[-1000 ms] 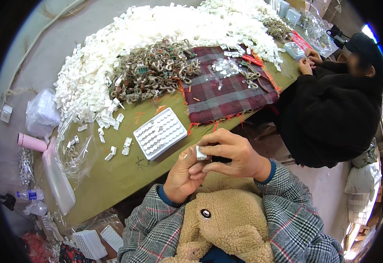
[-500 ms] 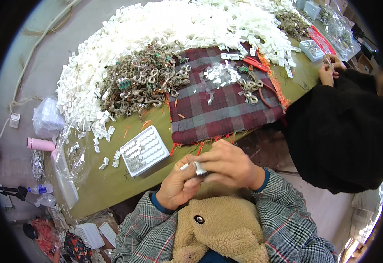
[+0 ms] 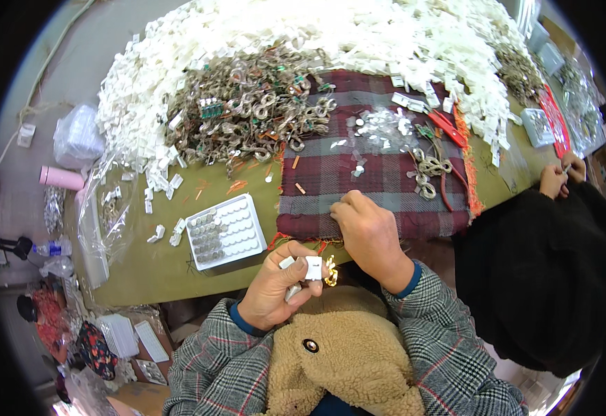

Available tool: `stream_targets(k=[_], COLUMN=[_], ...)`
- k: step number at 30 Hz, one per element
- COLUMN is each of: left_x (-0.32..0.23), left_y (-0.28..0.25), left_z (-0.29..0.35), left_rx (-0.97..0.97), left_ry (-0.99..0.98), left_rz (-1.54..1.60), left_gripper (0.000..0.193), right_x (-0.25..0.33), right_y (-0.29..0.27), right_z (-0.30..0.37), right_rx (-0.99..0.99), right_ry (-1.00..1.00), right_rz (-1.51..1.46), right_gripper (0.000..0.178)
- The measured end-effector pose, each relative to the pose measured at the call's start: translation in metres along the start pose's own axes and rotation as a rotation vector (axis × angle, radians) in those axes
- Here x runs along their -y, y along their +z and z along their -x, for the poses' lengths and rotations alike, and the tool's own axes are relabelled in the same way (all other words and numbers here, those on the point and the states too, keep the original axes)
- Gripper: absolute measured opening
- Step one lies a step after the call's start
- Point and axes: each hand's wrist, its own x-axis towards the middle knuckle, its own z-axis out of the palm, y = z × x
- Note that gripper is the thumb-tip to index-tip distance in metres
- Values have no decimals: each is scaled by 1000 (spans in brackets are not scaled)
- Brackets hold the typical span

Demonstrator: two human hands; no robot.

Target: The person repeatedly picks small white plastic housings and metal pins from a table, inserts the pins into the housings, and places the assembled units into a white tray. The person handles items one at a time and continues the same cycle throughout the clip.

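Observation:
My left hand (image 3: 269, 295) is closed on small white plastic cases (image 3: 313, 268), held in front of my chest. Beside the front case hangs a small glowing yellow coil of light string (image 3: 331, 271). My right hand (image 3: 369, 232) is over the near edge of a dark red and grey plaid cloth (image 3: 379, 191), its fingers curled together; their tips are partly hidden, and anything between them cannot be made out. Left of the cloth stands a white tray (image 3: 253, 206) partly filled with round, silvery button cells. Small white discs and clear film bits (image 3: 389, 130) lie on the cloth.
Tangled wire bundles (image 3: 247, 111) and a large heap of white cases (image 3: 358, 35) cover the far side. Red-handled pliers (image 3: 447, 129) and a wire bundle (image 3: 429, 166) lie at the cloth's right. Another person in black (image 3: 531, 270) works at my right. A pink bottle (image 3: 62, 177) is far left.
My right hand has moved away from my left hand, up to the cloth's near edge. The glowing coil beside the white case now shows. The view has shifted a little.

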Motion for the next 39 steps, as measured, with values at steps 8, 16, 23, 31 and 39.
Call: stream_targets(k=[8,16,23,31,39], left_x=[-3,2,1,2,6], left_y=[2,-12,-24,-41,-57], left_z=[16,46,78,125,180], left_rx=[-113,-64,-37,-56,-12], left_ry=[120,281,291,340,392], left_rz=[10,28,46,-2,24], left_gripper=[31,27,23,22,24], right_x=[38,76,112,165,208], right_y=[-18,-8,-5,24,33], right_z=[6,1,16,45,60], right_rx=[182,180,195,55,204], right_ry=[310,-113,-164,-294,-183], right_rz=[-973,-734,-631,-470,-583], right_gripper=[8,17,16,16,14])
